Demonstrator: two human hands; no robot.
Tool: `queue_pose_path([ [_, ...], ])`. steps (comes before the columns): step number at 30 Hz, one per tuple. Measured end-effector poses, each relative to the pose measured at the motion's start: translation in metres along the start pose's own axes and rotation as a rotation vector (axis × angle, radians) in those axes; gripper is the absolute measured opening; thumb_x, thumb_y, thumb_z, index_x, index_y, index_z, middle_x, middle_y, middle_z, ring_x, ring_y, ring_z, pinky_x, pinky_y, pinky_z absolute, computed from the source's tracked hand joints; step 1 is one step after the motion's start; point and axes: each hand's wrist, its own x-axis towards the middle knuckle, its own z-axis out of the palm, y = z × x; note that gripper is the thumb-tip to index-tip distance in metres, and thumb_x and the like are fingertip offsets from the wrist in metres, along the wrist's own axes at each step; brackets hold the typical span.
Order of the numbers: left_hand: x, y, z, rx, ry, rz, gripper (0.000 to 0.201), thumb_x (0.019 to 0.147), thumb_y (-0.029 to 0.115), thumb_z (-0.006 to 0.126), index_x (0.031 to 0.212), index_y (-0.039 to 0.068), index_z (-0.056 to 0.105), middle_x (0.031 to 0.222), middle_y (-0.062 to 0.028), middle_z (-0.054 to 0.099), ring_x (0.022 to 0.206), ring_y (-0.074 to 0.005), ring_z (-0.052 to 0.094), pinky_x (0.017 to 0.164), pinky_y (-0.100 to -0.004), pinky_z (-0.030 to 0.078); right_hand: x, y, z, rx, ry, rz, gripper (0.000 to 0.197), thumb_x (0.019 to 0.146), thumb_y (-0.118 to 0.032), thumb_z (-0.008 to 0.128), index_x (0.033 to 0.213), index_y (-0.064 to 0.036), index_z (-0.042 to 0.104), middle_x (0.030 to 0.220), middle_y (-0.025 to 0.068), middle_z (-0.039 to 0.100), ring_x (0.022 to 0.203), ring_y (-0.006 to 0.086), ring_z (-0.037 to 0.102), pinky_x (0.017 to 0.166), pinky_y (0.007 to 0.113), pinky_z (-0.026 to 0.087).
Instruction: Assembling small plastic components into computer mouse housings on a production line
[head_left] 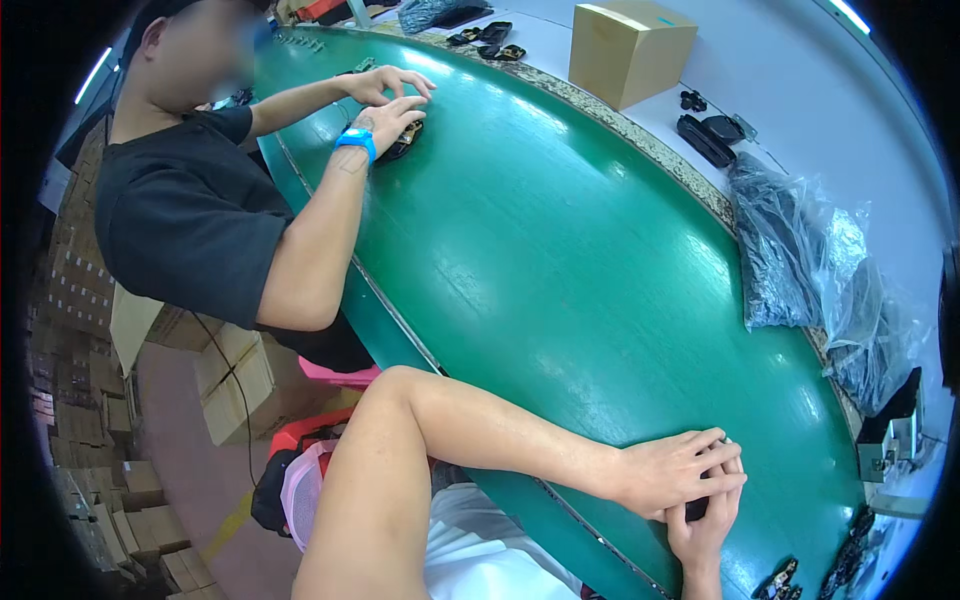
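Note:
My left hand (672,474) reaches across from the left, its fingers laid over my right hand (708,532). Between the two hands is a small black object (697,508), mostly covered, so its kind cannot be made out. My right hand grips it from the near side, while the left fingers press over its top. Both hands are low over the green work surface (580,330), toward its right end. Near my right forearm lies a black part with gold-coloured pieces (778,580).
A co-worker (190,200) on the left handles a dark part (402,145). Along the far ledge are a cardboard box (630,55), black parts (705,140) and clear plastic bags (775,240) of dark items. Cartons (250,385) stand on the floor at left. A metal bracket (888,445) sits far right.

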Motion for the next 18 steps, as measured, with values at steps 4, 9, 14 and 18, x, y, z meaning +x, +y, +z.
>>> queue_pose_path([
  [4, -0.0008, 0.0003, 0.0010, 0.011, 0.021, 0.007, 0.108, 0.056, 0.019, 0.089, 0.152, 0.008, 0.040, 0.147, -0.0233, 0.041, 0.135, -0.0446, 0.043, 0.115, -0.0519, 0.041, -0.0005, -0.0007, 0.0003, -0.007, 0.015, -0.005, 0.069, 0.084, -0.023, 0.073, 0.142, 0.0068, 0.052, 0.148, 0.0270, 0.051, 0.139, 0.0478, 0.045, 0.114, 0.058, 0.037],
  [9, -0.0011, 0.0009, -0.0003, 0.027, 0.019, 0.010, 0.109, 0.056, 0.020, 0.089, 0.152, 0.007, 0.039, 0.146, -0.0234, 0.042, 0.134, -0.0444, 0.043, 0.116, -0.0516, 0.040, -0.0005, -0.0013, -0.0002, -0.021, 0.015, -0.012, 0.068, 0.083, -0.021, 0.073, 0.142, 0.0070, 0.052, 0.147, 0.0275, 0.051, 0.138, 0.0482, 0.046, 0.114, 0.059, 0.038],
  [14, -0.0005, 0.0008, 0.0005, 0.031, -0.008, 0.003, 0.109, 0.056, 0.021, 0.090, 0.152, 0.007, 0.039, 0.148, -0.0239, 0.040, 0.135, -0.0449, 0.042, 0.116, -0.0515, 0.039, -0.0001, -0.0002, -0.0005, -0.019, 0.018, -0.011, 0.068, 0.082, -0.019, 0.072, 0.141, 0.0070, 0.053, 0.146, 0.0276, 0.052, 0.137, 0.0490, 0.047, 0.113, 0.059, 0.039],
  [18, -0.0023, 0.0013, 0.0017, 0.027, 0.001, 0.000, 0.110, 0.056, 0.021, 0.090, 0.152, 0.007, 0.039, 0.149, -0.0238, 0.040, 0.135, -0.0452, 0.042, 0.117, -0.0516, 0.039, 0.0012, -0.0034, -0.0001, -0.015, 0.026, -0.015, 0.067, 0.082, -0.020, 0.072, 0.141, 0.0068, 0.054, 0.144, 0.0276, 0.053, 0.135, 0.0493, 0.048, 0.111, 0.059, 0.041],
])
